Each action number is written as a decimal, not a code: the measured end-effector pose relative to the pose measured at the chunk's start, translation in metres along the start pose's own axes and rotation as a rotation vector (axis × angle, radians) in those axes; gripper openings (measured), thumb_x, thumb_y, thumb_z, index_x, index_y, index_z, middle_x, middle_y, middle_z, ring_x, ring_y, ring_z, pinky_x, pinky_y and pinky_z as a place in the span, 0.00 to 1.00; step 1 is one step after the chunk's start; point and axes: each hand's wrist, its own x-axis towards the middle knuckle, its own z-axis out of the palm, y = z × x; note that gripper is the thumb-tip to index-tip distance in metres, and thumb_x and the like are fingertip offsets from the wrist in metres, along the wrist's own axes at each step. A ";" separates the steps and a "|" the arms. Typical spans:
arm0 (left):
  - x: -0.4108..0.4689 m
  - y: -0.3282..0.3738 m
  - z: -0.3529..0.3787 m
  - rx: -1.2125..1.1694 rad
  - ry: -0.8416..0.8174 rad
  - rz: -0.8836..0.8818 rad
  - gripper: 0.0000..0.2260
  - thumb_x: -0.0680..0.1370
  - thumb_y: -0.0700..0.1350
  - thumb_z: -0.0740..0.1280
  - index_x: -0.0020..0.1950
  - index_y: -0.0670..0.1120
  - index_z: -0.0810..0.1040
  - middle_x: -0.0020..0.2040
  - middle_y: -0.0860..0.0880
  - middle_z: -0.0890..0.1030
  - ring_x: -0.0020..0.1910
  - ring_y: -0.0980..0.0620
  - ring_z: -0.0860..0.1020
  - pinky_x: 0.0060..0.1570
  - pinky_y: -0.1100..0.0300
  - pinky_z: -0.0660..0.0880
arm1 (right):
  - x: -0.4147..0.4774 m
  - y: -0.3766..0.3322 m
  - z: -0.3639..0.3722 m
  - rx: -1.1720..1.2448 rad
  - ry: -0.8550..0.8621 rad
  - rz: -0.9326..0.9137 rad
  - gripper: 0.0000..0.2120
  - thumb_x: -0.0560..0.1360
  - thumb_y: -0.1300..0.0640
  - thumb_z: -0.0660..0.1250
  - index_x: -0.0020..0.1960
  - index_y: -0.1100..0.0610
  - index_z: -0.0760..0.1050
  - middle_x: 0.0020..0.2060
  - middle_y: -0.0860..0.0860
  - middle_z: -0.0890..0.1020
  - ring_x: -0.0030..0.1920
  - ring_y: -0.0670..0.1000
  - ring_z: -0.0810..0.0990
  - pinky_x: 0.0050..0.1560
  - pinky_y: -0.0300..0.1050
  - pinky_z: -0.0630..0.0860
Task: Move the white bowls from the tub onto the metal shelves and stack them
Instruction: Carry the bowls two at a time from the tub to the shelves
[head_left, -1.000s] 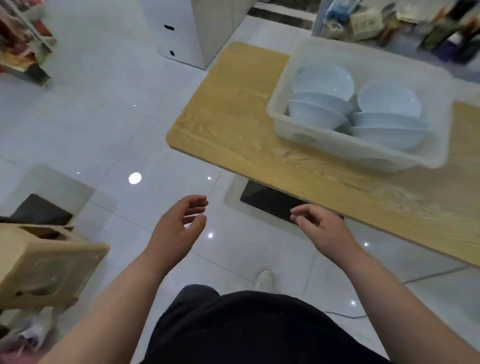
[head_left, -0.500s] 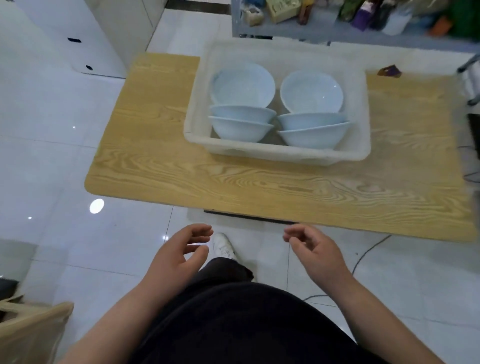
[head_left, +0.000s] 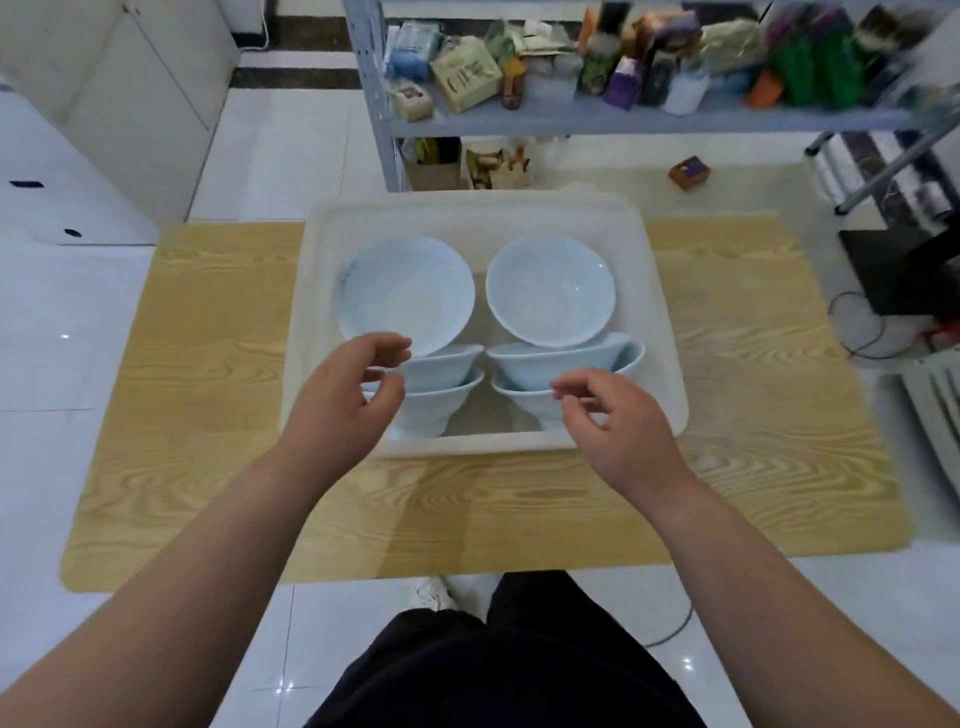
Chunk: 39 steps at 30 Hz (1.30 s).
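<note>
A translucent plastic tub (head_left: 660, 291) sits on a wooden table (head_left: 208, 415). Inside it are two stacks of white bowls, the left stack (head_left: 408, 291) and the right stack (head_left: 550, 296), each leaning toward me. My left hand (head_left: 343, 400) hovers over the tub's near left corner, fingers loosely curled, holding nothing. Over the near right side my right hand (head_left: 618, 421) hangs the same way, empty. Neither hand visibly touches a bowl. A metal shelf unit (head_left: 571, 122) stands behind the table.
The metal shelf is crowded with boxes, bottles and packets. A small brown box (head_left: 688, 174) lies on the floor beyond the table. White cabinets (head_left: 78, 156) stand at the left. Cables and a black box (head_left: 904, 270) lie at the right.
The view has swung to face the table head-on and closer. Both hands have risen from below the table edge to over the tub's near side.
</note>
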 end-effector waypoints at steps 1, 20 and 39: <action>0.023 0.001 0.003 0.056 -0.011 0.019 0.14 0.77 0.40 0.65 0.62 0.51 0.77 0.54 0.57 0.81 0.54 0.61 0.79 0.54 0.65 0.73 | 0.024 0.003 -0.005 -0.034 0.006 -0.038 0.08 0.77 0.59 0.65 0.53 0.51 0.80 0.47 0.41 0.82 0.51 0.42 0.79 0.52 0.35 0.74; 0.166 -0.046 0.083 1.114 -0.801 -0.114 0.12 0.84 0.45 0.52 0.48 0.44 0.73 0.52 0.44 0.73 0.50 0.46 0.71 0.53 0.52 0.70 | 0.214 0.075 0.027 -1.062 -0.926 -0.055 0.10 0.74 0.58 0.63 0.55 0.54 0.76 0.48 0.50 0.79 0.48 0.54 0.78 0.42 0.48 0.73; 0.060 0.019 -0.053 1.055 -0.074 0.201 0.19 0.71 0.33 0.61 0.57 0.51 0.75 0.41 0.51 0.80 0.37 0.46 0.78 0.27 0.59 0.66 | 0.123 -0.013 -0.032 -0.654 -0.014 -0.440 0.10 0.75 0.66 0.59 0.50 0.56 0.76 0.39 0.51 0.78 0.41 0.55 0.75 0.39 0.45 0.64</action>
